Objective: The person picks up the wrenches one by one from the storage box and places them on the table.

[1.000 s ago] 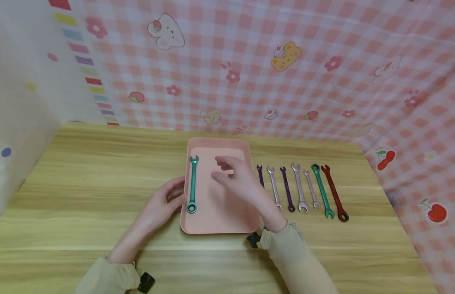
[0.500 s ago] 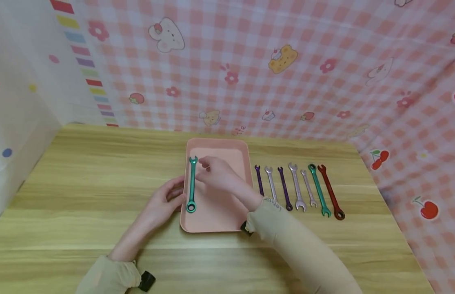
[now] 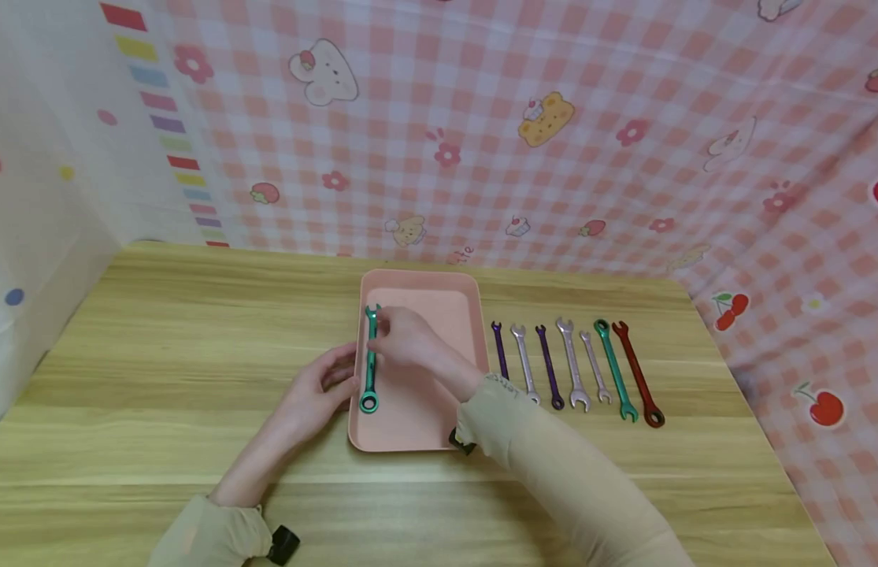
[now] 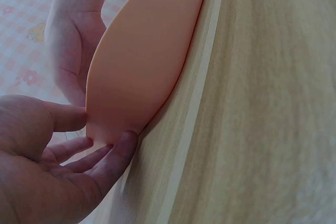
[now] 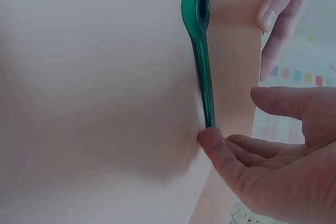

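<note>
A green ratchet wrench (image 3: 370, 378) lies lengthwise along the left side of the pink tray (image 3: 439, 279), ring end nearer me. My right hand (image 3: 409, 337) reaches over the tray to its open end. In the right wrist view, fingertips (image 5: 210, 136) touch the shaft of the wrench (image 5: 202, 51) while the thumb stands apart from it. Outside the tray's left wall is my left hand (image 3: 318, 394). Seen from the left wrist, the thumb and extended fingers of the left hand (image 4: 63, 166) touch the outer wall of the tray (image 4: 142, 51).
Right of the tray, several wrenches lie in a row on the wooden table (image 3: 198, 346): purple (image 3: 548, 366), silver (image 3: 572, 362), green (image 3: 616, 370) and red (image 3: 639, 374) ones. A pink checked cloth (image 3: 410, 118) hangs behind the table.
My right hand has moved left across the tray to the green wrench, its fingers now at the upper part. The left hand stays at the tray's side.
</note>
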Motion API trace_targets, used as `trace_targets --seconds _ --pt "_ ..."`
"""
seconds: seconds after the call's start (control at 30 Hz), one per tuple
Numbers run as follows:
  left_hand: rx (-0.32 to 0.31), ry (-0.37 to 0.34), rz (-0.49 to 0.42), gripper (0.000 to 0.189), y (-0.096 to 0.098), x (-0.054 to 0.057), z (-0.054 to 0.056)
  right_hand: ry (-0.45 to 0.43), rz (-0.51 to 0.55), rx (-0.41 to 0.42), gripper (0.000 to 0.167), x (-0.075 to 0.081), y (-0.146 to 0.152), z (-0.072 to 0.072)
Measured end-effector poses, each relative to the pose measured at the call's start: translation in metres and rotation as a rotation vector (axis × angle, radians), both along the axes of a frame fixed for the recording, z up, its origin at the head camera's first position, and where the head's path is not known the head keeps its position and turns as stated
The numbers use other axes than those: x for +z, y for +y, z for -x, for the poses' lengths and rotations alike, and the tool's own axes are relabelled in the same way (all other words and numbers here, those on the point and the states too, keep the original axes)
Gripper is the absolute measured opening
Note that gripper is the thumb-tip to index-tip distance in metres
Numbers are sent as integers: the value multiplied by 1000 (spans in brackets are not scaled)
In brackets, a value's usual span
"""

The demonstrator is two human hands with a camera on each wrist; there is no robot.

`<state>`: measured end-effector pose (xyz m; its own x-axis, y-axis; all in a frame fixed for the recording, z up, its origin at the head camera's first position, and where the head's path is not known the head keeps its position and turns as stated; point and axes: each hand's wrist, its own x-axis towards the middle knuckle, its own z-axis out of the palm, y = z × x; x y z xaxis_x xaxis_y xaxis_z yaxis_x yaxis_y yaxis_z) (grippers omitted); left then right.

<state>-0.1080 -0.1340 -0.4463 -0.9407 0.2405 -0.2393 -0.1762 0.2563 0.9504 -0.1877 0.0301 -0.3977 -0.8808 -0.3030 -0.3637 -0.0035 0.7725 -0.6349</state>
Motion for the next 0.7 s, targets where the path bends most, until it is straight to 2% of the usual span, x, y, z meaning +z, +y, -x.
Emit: trace_targets --seconds 0.13,0.33,0.47,0.7 --pt "1 -1 -1 56 0 0 0 -47 31 -81 52 -1 -6 2" --pt "-1 13 -23 56 -1 0 0 -146 108 -236 48 -7 -10 11" --pt "-9 27 -19 55 -1 -1 1 -185 137 -275 51 -10 -11 14" --pt "-6 31 -12 55 -1 -1 1 -220 213 -288 22 -14 -6 13"
